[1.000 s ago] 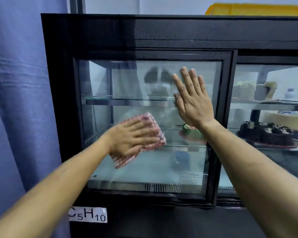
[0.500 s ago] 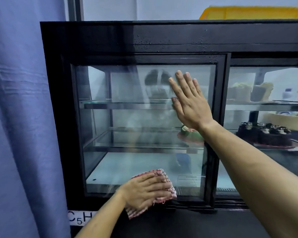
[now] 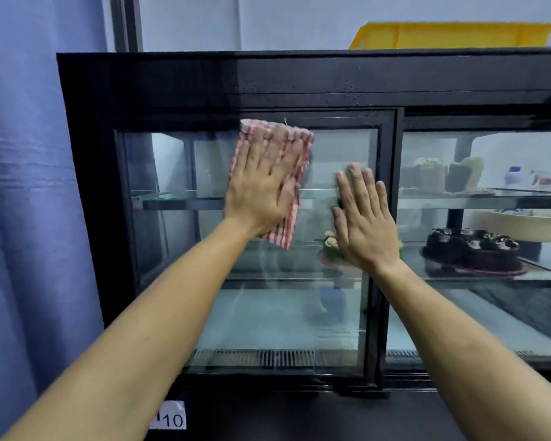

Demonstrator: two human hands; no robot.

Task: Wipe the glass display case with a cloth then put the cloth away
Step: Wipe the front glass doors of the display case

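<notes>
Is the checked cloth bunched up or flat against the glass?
Flat: the left hand presses the cloth against the glass door with straight fingers.

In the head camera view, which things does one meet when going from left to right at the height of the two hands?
blue curtain → black frame of the display case → left hand pressing the red checked cloth on the glass → right hand flat on the glass → chocolate cake
</notes>
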